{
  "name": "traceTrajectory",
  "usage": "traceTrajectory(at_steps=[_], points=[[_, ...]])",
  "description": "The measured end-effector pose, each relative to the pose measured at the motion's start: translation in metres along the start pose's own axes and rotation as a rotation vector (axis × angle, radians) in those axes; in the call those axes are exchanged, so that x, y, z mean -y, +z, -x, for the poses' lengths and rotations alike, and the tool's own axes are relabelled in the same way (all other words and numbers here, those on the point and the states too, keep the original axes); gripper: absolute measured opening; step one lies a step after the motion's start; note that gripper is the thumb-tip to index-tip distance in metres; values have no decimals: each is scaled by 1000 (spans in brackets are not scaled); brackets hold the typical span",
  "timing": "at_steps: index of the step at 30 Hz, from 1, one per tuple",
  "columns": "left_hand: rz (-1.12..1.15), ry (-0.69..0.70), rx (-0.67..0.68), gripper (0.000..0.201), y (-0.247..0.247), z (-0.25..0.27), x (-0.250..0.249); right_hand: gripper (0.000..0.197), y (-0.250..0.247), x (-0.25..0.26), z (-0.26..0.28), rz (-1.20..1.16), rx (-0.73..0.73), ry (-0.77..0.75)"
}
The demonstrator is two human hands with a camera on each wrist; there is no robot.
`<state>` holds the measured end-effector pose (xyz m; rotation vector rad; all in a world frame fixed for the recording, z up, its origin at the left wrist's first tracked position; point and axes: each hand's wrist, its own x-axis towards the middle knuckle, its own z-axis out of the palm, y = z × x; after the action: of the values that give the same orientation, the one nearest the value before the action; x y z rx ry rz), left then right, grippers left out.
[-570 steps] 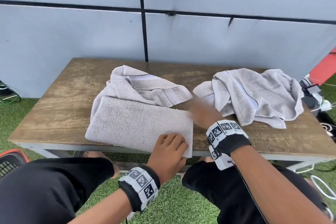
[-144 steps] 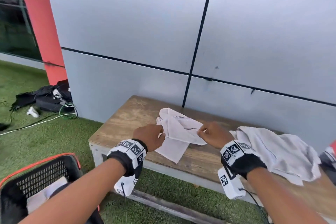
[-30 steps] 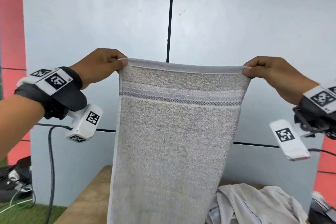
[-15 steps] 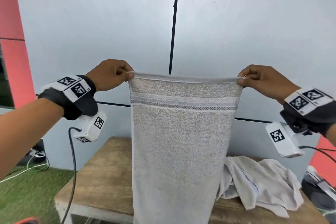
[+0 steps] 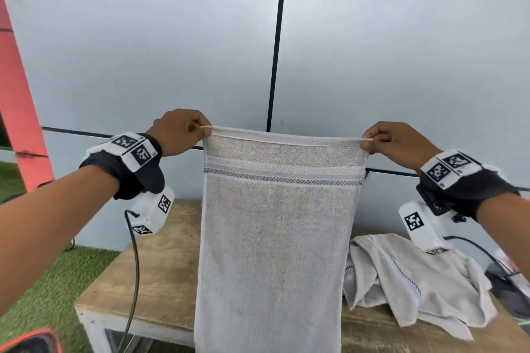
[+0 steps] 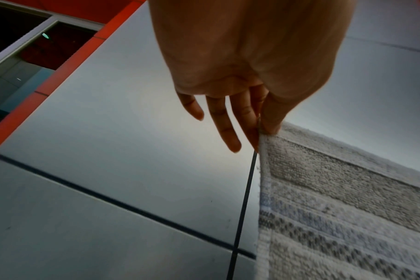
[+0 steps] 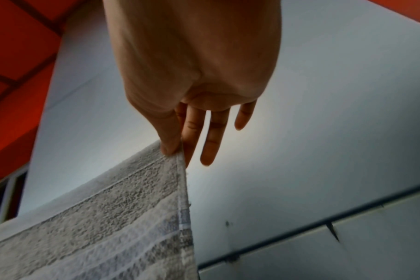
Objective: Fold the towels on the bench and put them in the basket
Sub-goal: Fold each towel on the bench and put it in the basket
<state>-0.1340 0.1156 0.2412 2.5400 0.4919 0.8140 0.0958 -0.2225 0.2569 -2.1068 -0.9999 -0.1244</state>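
Fingers (image 6: 230, 130) of the left hand (image 5: 179, 132) are pinched with the thumb on the top left corner of a grey towel (image 5: 275, 238); the remaining fingers are seen loosely extended in the left wrist view. Fingers (image 7: 211, 138) of the right hand (image 5: 397, 139) are pinched the same way on the top right corner, the other fingers slack. The towel is held up by both corners, stretched flat and hanging straight down in front of the desk (image 5: 160, 272), its lower edge cut off by the frame. A striped woven band is seen across it near the top edge. Two towels are counted: the held one and a second, crumpled towel (image 5: 415, 278) left lying on the right part of the desk, apart from the held one. One basket (image 5: 31, 342) is only partly seen at the bottom left corner as an orange-rimmed dark edge on the green turf (image 5: 43, 289); its contents cannot be told. A grey panelled wall (image 5: 172, 37) with dark seams is seen behind the desk, a red column (image 5: 20, 123) at the left. Marker-tagged wrist bands and white camera units are worn on both wrists.
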Motion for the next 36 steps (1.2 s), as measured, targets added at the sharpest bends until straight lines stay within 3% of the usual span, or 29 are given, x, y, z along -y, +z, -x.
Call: traceTrajectory(at_steps=[9,14,22,27,31,36], points=[[-103,-150,137,13,92,-12,82,8,92,-79,-32,53,166,121],[-118,-198,122,8,122,-35,101,7,120,-103,-59,83,177,145],[-79,-122,-167,7,91,-108,78,14,92,-75,-134,61,-54,56],[0,-56,-306,11,63,-123,61,20,61,-45,-152,17,-230,-33],[15,-52,-299,5,61,-108,60,19,58,-40,-138,-11,-209,-29],[10,-39,-196,6,82,-58,82,13,78,-49,-86,-1,-38,-4]])
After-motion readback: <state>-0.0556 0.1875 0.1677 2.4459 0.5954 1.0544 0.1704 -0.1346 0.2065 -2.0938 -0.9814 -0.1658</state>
